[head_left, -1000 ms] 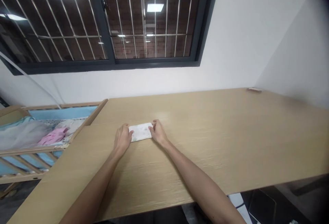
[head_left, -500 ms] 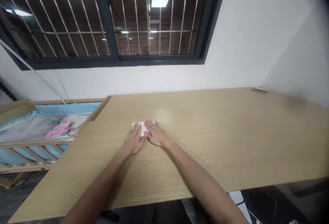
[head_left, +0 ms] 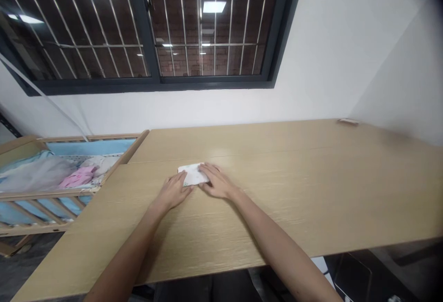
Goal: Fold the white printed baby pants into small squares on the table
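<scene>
A small folded white cloth with faint coloured marks lies flat on the pale wooden tabletop. My left hand is at its lower left corner, fingertips touching the edge and thumb stretched out along the near side. Over the cloth's right end rest the fingers of my right hand, its thumb by the lower right corner. Both hands are open, and the middle of the cloth shows between them. The undersides of the fingers are hidden.
A wooden crib with blue lining and bedding adjoins the table's left side. Behind the table are a white wall and a barred window. A small flat object lies at the far right corner. Dark items sit below the front edge.
My hands have moved apart from lying flat over the cloth to its two ends. More of the cloth's white surface now shows between them.
</scene>
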A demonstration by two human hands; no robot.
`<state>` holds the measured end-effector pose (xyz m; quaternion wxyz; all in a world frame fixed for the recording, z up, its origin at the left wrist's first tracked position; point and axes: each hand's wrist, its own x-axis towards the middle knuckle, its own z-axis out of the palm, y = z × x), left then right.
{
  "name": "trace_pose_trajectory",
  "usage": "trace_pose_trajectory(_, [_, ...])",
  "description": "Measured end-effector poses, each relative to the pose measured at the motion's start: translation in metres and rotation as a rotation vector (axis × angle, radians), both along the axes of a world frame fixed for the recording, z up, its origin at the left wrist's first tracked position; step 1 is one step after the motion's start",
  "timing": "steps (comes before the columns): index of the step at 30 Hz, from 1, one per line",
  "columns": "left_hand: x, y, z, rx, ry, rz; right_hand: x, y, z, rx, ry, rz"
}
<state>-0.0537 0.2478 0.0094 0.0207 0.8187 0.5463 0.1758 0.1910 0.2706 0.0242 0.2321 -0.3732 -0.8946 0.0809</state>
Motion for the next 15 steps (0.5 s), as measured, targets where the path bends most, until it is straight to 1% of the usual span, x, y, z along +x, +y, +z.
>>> trace_pose_trajectory(2, [0.000,0.001,0.000,-0.036,-0.044,0.032,0.000,0.004,-0.005,-0.060,-0.016,-0.006])
trace_pose_trajectory(4, [0.000,0.003,-0.002,-0.033,-0.081,0.046,-0.003,0.010,-0.010,-0.082,-0.001,-0.035])
trace_pose_trajectory(6, [-0.001,0.006,-0.003,-0.007,-0.108,0.046,-0.006,0.016,-0.014,-0.063,0.032,-0.059])
trace_pose_trajectory(8, [-0.001,0.008,-0.003,0.024,-0.122,0.037,-0.009,0.018,-0.014,-0.027,0.065,-0.067])
trace_pose_trajectory(10, [-0.002,0.009,0.001,0.060,-0.135,0.028,-0.012,0.018,-0.009,0.001,0.103,-0.082])
trace_pose_trajectory(12, [-0.001,0.008,0.008,0.117,-0.174,0.042,-0.013,0.017,0.000,0.008,0.173,-0.141])
trace_pose_trajectory(14, [0.001,0.004,0.017,0.147,-0.276,0.054,-0.013,0.016,0.012,-0.007,0.279,-0.226])
trace_pose_trajectory(15, [0.002,0.002,0.022,0.133,-0.360,0.048,-0.012,0.017,0.019,-0.027,0.334,-0.259])
